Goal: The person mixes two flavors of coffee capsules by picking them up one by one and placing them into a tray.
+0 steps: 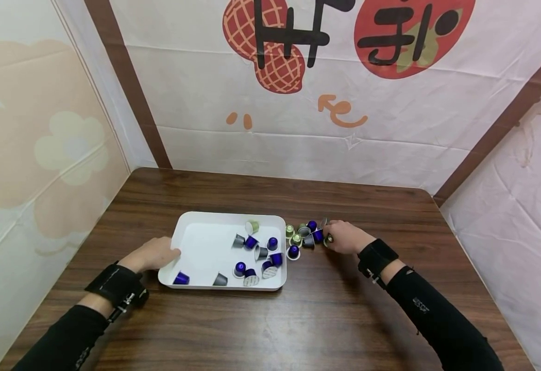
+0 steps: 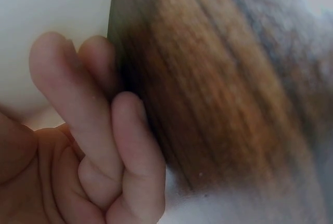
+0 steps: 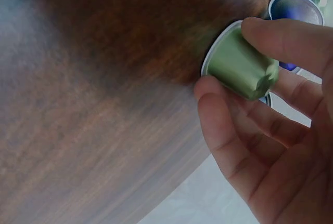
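Note:
My left hand (image 1: 152,255) grips the left edge of a white tray (image 1: 196,232), thumb over the rim. Close up, the fingers of that left hand (image 2: 99,130) are bent against the tray's side. Between thumb and fingers, my right hand (image 1: 347,237) pinches a green coffee capsule (image 3: 242,63) at the right end of a cluster. That cluster of blue, grey and green capsules, with a blue capsule (image 1: 293,251) at its front, lies against the tray's right side. Inside the tray are several capsules, among them a grey capsule (image 1: 220,279) and a pale green capsule (image 1: 252,227).
A brown wood-grain table (image 1: 298,330) carries everything. Behind it hangs a printed white cloth (image 1: 196,93), and further cloth panels stand at the left and right.

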Available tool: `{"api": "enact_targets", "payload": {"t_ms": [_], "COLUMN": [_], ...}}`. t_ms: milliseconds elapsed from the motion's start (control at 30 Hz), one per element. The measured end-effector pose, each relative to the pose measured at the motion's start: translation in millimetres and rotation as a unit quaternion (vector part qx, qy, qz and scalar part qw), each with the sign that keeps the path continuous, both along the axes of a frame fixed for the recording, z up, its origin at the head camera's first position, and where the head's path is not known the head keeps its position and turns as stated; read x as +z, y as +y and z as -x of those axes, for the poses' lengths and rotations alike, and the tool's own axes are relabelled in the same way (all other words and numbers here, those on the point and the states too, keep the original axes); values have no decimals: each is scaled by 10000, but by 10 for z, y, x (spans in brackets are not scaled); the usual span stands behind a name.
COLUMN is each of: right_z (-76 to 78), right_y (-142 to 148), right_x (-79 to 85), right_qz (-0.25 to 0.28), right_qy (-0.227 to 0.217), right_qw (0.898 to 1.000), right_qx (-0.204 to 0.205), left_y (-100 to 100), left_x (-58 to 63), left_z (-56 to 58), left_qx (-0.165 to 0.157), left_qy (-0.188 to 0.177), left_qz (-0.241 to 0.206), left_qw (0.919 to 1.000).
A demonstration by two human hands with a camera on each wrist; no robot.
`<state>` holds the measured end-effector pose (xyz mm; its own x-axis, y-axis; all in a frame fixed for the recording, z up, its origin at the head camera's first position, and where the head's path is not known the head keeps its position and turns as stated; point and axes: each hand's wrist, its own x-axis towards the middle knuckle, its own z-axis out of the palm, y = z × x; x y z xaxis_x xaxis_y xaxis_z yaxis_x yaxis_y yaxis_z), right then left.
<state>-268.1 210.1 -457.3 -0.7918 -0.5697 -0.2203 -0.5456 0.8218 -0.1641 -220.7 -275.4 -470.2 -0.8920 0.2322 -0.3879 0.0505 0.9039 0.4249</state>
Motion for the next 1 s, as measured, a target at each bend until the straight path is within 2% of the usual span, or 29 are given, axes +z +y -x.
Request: {"api": "enact_targets", "payload": {"t_ms": [233, 600, 1000], "right_z": [-53, -126, -224], "right_y": [-25, -40, -190], "right_x": [36, 192, 431], "right_qz": [89, 184, 489], "right_qy": [-6, 27, 471], "right_qw": [10000, 9998, 9963], "right_qx": [9, -1, 522], "left_y": [-14, -27, -22], "left_x": [2, 28, 6], "left_z": [1, 8, -4], "left_qx": [-18, 2, 74], "left_qy": [10, -55, -200], "left_qz": [34, 1, -218], "left_qw": [10000, 10000, 9995]}}
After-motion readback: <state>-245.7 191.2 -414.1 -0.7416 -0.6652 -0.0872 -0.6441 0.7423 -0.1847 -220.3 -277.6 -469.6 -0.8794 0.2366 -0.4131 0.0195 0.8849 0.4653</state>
